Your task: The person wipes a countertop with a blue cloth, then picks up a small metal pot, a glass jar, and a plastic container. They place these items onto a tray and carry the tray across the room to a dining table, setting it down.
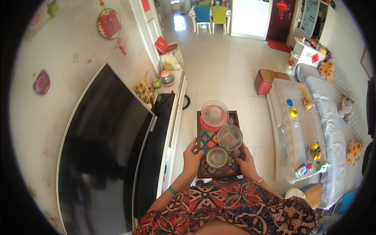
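Observation:
Both my hands hold a dark-rimmed rectangular tray (199, 173) with a colourful patterned base, in front of my body. My left hand (193, 157) grips its left edge, the thumb over the rim. My right hand (246, 163) grips the right edge near the lower corner. On the tray's far left part stands a round container with a clear lid (214, 114) and a red lower part. Nearer, towards the right, is a clear pitcher or jug (230, 137) with its handle towards my right hand. A round clear bowl (217, 157) with a dark rim stands closest to me.
A long white cabinet (176, 105) and a large television (102, 141) stand at the left. To the right are a cloth-covered coffee table (299, 132) with fruit and small items, a grey-covered sofa (323, 123) and red-brown stools (264, 82). Dining chairs (202, 14) stand far ahead.

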Demonstrator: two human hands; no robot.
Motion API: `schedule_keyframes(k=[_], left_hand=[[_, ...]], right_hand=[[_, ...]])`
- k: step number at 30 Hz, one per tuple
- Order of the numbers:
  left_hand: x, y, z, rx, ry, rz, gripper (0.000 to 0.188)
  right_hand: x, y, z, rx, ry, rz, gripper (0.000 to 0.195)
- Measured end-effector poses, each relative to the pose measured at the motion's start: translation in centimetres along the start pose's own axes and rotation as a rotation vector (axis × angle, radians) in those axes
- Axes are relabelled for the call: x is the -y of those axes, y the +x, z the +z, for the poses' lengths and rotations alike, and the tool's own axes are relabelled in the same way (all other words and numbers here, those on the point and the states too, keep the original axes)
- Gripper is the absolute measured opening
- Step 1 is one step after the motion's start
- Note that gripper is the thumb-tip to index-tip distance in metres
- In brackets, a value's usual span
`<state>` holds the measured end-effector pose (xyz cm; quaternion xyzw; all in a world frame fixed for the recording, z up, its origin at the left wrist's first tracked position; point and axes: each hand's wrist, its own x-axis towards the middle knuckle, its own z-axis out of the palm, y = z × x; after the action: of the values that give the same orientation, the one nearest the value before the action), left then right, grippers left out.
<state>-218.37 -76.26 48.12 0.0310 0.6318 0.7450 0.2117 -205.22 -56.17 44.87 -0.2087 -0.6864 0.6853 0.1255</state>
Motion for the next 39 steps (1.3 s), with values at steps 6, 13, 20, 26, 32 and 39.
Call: schedule_keyframes(k=[6, 13, 20, 26, 32, 39], left_hand=[[-1.6, 16.5, 1.3, 0.071, -0.064, -0.025, 0.071], [-4.1, 36.5, 5.8, 0.078, -0.154, -0.055, 0.071], [-8.9, 56.5, 8.1, 0.031, -0.194, -0.034, 0.070], [-12.2, 74.3, 9.8, 0.034, -0.160, -0.057, 0.071], [-17.5, 91.7, 12.4, 0.092, -0.115, -0.077, 0.070], [-20.8, 111.1, 16.0, 0.052, -0.121, -0.066, 0.071]], right_hand=[[1.4, 14.8, 1.2, -0.048, 0.042, -0.009, 0.079], [3.0, 35.1, -0.5, -0.064, -0.035, -0.036, 0.078], [7.5, 55.9, 0.8, -0.068, 0.083, 0.027, 0.076], [8.9, 73.6, 2.0, -0.087, 0.066, 0.041, 0.077], [9.5, 91.6, 1.9, -0.129, -0.037, -0.036, 0.078], [13.1, 111.3, 1.3, -0.094, 0.002, -0.025, 0.078]])
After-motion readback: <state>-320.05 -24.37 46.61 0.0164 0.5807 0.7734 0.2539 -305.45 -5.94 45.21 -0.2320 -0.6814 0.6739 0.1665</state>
